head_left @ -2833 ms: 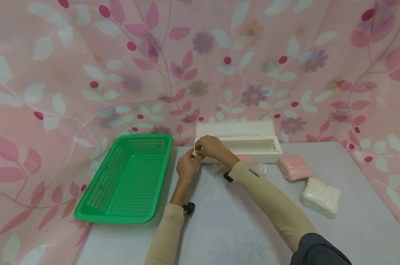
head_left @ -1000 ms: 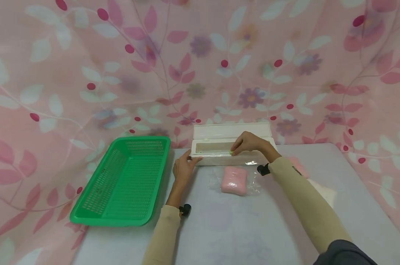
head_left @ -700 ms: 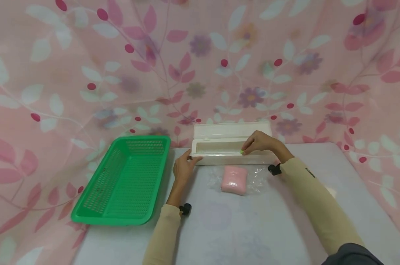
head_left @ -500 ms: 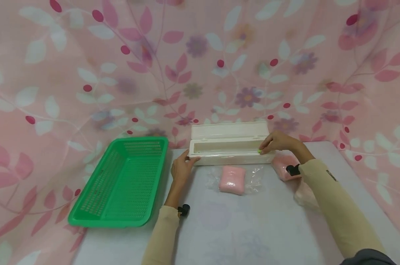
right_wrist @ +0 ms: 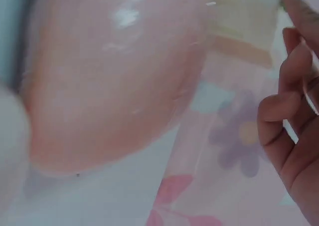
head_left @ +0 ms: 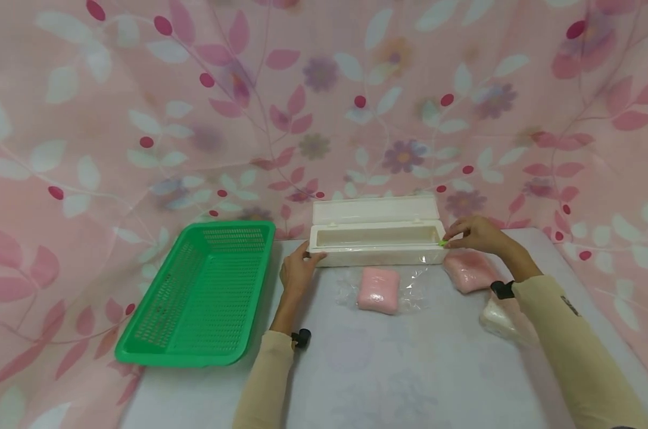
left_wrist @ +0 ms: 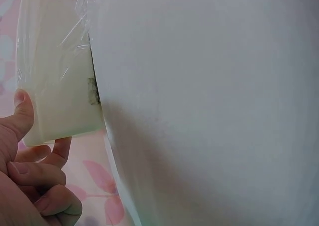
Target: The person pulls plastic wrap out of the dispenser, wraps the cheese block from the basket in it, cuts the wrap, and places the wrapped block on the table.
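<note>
A long white box (head_left: pixel 377 256) with its lid (head_left: pixel 374 210) raised lies at the back of the table; clear film stretches over its front. My left hand (head_left: pixel 296 273) grips the box's left end, and in the left wrist view the thumb presses on its face with fingers behind the end. At the right end, my right hand (head_left: pixel 476 235) pinches a small bright green slider (head_left: pixel 442 243) on the front rim. In front of the box lies a pink wrapped packet (head_left: pixel 379 290) on clear film (head_left: pixel 412 289).
A green perforated basket (head_left: pixel 206 298) stands on the left. Another pink packet (head_left: pixel 469 271) and a white wrapped packet (head_left: pixel 498 319) lie under and beside the right forearm. Behind the table hangs a floral cloth (head_left: pixel 324 107).
My right hand has carried the green slider along the front rim from the left end to the right end. The left hand stays at the left end; the front packet is uncovered.
</note>
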Action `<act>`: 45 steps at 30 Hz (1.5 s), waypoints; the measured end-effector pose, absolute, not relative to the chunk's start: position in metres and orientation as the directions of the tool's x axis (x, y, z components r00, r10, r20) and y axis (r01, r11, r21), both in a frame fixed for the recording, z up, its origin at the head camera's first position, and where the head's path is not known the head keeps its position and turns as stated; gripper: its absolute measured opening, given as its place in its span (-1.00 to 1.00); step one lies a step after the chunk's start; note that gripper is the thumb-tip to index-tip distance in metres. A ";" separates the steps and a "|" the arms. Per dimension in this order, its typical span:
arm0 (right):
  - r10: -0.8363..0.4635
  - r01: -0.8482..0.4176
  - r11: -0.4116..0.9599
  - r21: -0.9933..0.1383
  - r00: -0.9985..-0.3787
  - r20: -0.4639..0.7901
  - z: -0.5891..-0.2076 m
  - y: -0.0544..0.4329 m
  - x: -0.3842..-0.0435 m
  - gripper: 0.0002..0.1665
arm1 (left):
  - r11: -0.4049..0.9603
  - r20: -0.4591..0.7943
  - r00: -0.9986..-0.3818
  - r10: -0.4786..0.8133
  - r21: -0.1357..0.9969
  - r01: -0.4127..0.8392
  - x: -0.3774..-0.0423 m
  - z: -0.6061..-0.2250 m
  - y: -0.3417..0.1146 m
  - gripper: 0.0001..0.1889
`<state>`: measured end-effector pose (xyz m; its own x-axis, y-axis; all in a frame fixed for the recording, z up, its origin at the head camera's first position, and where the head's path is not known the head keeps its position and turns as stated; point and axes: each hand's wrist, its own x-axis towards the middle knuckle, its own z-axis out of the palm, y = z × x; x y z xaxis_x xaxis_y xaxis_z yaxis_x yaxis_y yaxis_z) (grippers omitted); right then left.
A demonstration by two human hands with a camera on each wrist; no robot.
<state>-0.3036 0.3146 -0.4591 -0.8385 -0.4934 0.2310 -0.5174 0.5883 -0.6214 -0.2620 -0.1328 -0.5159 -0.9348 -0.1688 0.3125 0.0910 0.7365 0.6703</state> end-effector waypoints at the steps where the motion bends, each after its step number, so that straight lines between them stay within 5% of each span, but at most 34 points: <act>1: -0.479 -0.506 0.594 -0.625 -0.847 0.231 -0.459 0.316 -0.302 -0.82 | 0.740 0.310 -0.936 -0.167 0.667 0.089 -0.262 -0.516 -0.132 -0.54; 8: -0.407 -0.401 0.652 -0.644 -0.901 0.149 -0.461 0.313 -0.289 -0.78 | 0.766 0.297 -0.944 -0.142 0.637 0.085 -0.258 -0.508 -0.132 -0.51; 13: -0.330 -0.398 0.674 -0.622 -0.916 0.228 -0.471 0.311 -0.274 -0.63 | 0.855 0.389 -0.916 -0.096 0.504 0.124 -0.256 -0.499 -0.124 -0.51; 18: -0.249 -0.339 0.759 -0.557 -0.940 0.233 -0.475 0.307 -0.262 -0.70 | 0.896 0.596 -0.795 0.111 0.286 0.339 -0.257 -0.501 -0.116 -0.58; 24: -0.234 -0.216 0.778 -0.591 -0.971 0.047 -0.471 0.299 -0.258 -0.66 | 0.871 0.723 -0.648 0.239 0.136 0.472 -0.258 -0.503 -0.114 -0.91; 30: -0.221 -0.102 0.765 -0.636 -0.969 -0.110 -0.466 0.293 -0.262 -0.56 | 0.870 0.690 -0.672 0.269 0.125 0.477 -0.259 -0.503 -0.115 -0.94; 45: -0.258 -0.126 0.618 -0.776 -0.965 -0.049 -0.472 0.288 -0.259 -0.71 | 0.846 0.640 -0.729 0.244 0.227 0.482 -0.250 -0.500 -0.117 -0.95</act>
<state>-0.2590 0.2882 -0.4717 -0.9650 -0.2577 -0.0488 -0.1259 0.6181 -0.7759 -0.2502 -0.1168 -0.5002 -0.7289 0.2436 0.6398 0.4819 0.8464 0.2268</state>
